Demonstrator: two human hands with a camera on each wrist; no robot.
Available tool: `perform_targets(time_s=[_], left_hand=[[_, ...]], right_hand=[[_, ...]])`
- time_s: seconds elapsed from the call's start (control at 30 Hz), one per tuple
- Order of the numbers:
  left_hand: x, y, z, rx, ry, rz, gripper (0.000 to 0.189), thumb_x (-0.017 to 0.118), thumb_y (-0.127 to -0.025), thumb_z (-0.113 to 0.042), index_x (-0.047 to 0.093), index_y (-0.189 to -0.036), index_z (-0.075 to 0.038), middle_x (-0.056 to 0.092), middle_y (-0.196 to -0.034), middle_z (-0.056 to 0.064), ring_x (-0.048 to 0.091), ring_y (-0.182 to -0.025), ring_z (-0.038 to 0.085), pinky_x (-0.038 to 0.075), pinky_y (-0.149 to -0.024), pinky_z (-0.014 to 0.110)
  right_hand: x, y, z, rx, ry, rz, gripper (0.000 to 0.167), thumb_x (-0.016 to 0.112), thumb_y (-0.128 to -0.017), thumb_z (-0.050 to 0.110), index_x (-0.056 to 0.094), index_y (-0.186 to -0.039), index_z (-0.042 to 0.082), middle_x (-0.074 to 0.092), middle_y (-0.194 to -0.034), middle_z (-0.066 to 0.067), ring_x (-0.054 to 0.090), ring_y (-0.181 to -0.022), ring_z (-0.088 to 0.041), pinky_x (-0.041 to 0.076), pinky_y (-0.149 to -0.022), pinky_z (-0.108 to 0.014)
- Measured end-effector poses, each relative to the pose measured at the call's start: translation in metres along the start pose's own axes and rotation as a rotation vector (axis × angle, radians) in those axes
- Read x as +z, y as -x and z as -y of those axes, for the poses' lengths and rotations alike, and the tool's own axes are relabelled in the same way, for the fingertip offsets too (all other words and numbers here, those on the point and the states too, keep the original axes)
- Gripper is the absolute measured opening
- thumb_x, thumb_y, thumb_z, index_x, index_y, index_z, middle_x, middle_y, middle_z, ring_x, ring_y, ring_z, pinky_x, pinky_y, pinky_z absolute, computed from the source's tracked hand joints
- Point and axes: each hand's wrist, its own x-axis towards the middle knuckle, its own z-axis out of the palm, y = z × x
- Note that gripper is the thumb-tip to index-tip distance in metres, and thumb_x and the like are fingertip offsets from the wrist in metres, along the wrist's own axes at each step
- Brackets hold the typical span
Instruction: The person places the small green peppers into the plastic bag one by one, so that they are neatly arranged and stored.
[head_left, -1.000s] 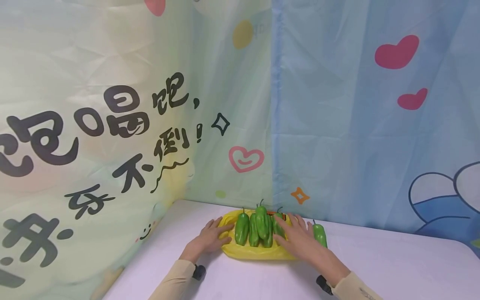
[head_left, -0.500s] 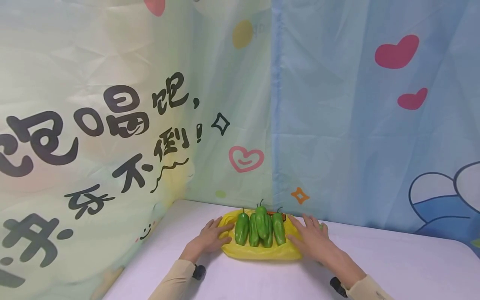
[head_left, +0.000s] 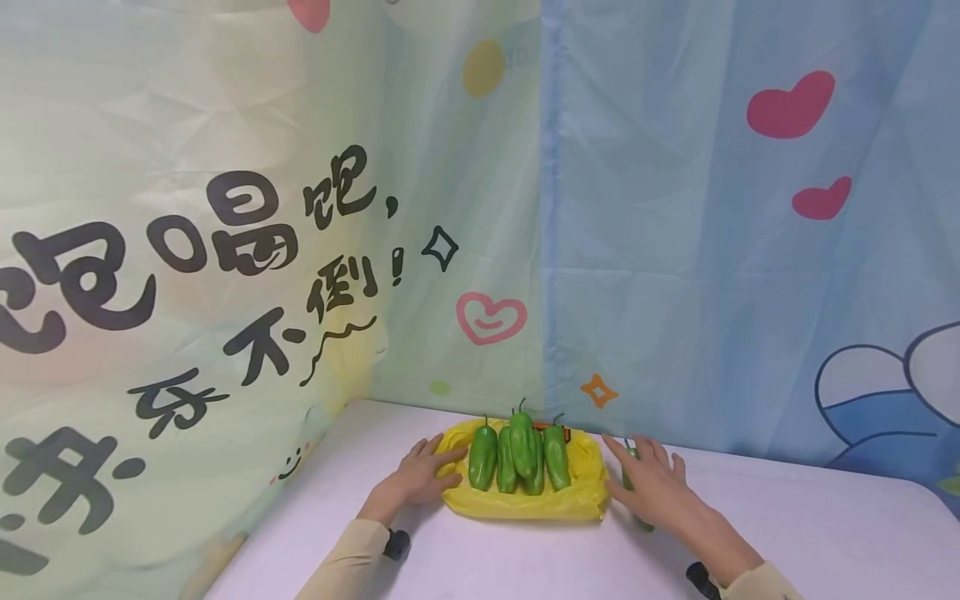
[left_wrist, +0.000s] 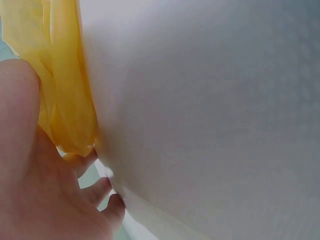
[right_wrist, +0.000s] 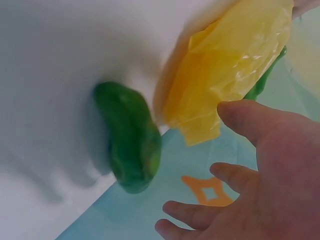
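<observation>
Several green peppers (head_left: 521,446) lie close together on a crumpled yellow plastic bag (head_left: 525,504), one resting on top of the others. At the bag's left edge my left hand (head_left: 422,473) rests with fingers spread; in the left wrist view the yellow plastic (left_wrist: 70,100) sits between thumb and fingers. My right hand (head_left: 656,486) hovers just right of the bag, fingers apart and holding nothing. Under it is a loose green pepper (right_wrist: 131,137), partly hidden by the hand in the head view. The right thumb overlaps the bag's edge in the right wrist view.
A white table (head_left: 525,562) carries everything. Behind it hangs a printed blue curtain (head_left: 675,333), and on the left a pale cloth (head_left: 187,333) with black lettering. A small orange-red patch (head_left: 553,431) shows behind the peppers at the bag's back.
My right hand has moved right, off the bag and the rightmost pepper on it, to over the loose pepper. More of the bag's right end shows. The left hand stays put.
</observation>
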Motion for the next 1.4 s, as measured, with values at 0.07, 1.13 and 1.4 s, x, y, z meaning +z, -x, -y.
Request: perform_targets(time_s=[0.07,1.13,1.4], left_hand=[[0.0,0.0,0.0,-0.001,0.005,0.0,0.052,0.055,-0.099,-0.043,0.05,-0.149,-0.028,0.025,-0.166,0.017,0.02,-0.151,0.049,0.022,-0.117,0.071],[0.0,-0.001,0.001,0.003,0.004,-0.001,0.052,0.054,-0.1,-0.043,0.049,-0.15,-0.027,0.024,-0.166,0.018,0.019,-0.151,0.05,0.02,-0.119,0.07],[0.001,0.0,0.0,0.01,0.002,-0.003,0.052,0.054,-0.1,-0.042,0.049,-0.15,-0.028,0.024,-0.166,0.018,0.018,-0.151,0.05,0.021,-0.119,0.069]], right_hand=[[0.001,0.0,-0.004,0.012,0.011,0.004,0.07,0.067,-0.094,0.035,0.04,-0.154,0.013,0.032,-0.151,-0.041,0.026,-0.139,-0.061,0.019,-0.103,-0.085],[0.019,-0.004,-0.021,0.141,0.02,0.092,0.065,0.074,-0.088,0.028,0.05,-0.146,0.009,0.053,-0.127,-0.034,0.049,-0.118,-0.053,0.031,-0.1,-0.08],[0.021,-0.006,-0.023,0.114,0.02,0.057,0.064,0.074,-0.087,0.026,0.052,-0.144,0.009,0.055,-0.118,-0.03,0.053,-0.107,-0.044,0.039,-0.095,-0.074]])
